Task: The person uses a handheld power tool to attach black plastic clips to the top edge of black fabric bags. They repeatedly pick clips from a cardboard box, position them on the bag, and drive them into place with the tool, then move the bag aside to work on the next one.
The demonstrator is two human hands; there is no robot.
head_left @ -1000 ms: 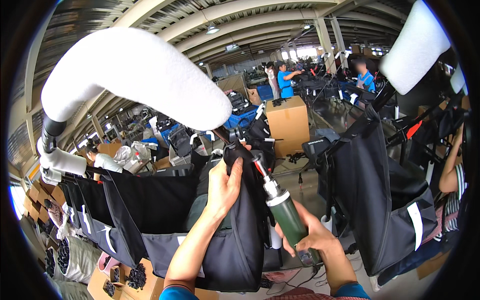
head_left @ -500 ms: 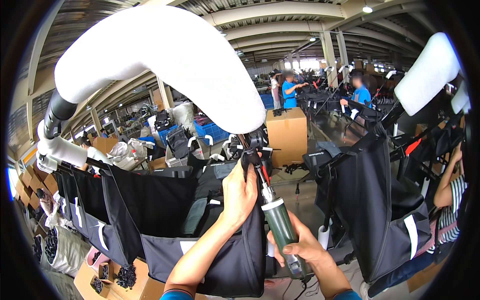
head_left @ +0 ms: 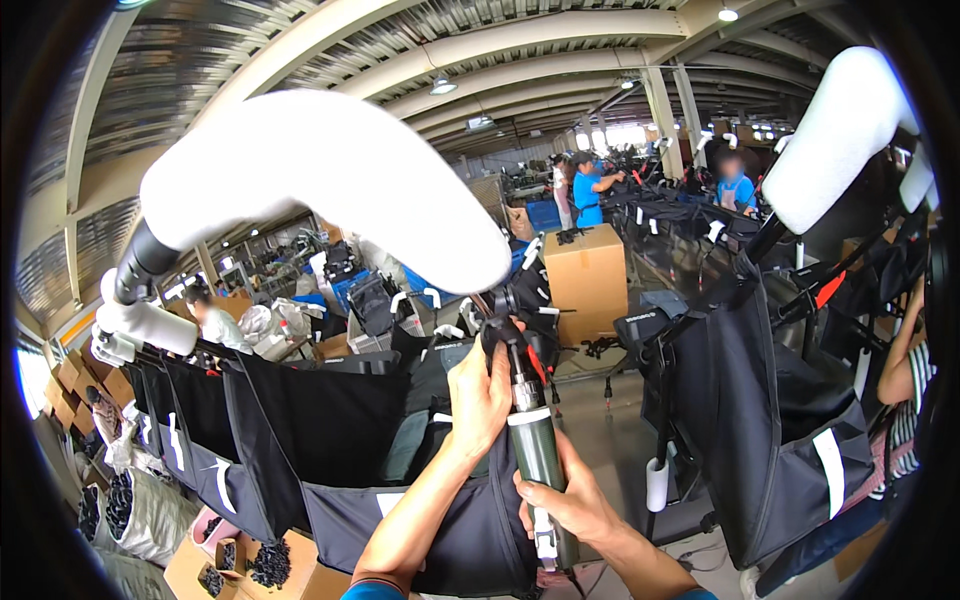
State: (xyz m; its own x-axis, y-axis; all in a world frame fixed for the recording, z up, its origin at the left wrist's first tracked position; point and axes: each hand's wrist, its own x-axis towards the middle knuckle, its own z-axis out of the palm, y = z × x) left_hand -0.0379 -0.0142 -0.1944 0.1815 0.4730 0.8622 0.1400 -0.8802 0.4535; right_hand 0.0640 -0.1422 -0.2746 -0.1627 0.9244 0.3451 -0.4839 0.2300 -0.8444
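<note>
My right hand (head_left: 572, 500) is wrapped round a dark green corded electric screwdriver (head_left: 537, 450) with a white band. Its metal nose points up at a black plastic joint (head_left: 500, 328) on a frame tube. My left hand (head_left: 476, 395) is closed round that joint, its thumb along the side, just left of the screwdriver's nose. The bit's tip is hidden against the joint. Above it curves a thick handle wrapped in white foam (head_left: 320, 165). Below and left hangs the black fabric body (head_left: 410, 530) of the folding wagon-like frame.
More black fabric bodies (head_left: 225, 490) stand in a row at left; another (head_left: 715, 420) is close at right, with a co-worker's arm (head_left: 903, 350) beyond. A cardboard carton (head_left: 585, 280) stands ahead. Small black parts (head_left: 270, 563) lie on a box at lower left.
The screwdriver has swung more upright, its lower end moving left with my right hand. My left hand keeps hold of the joint. The view has shifted, so the white handle sits lower.
</note>
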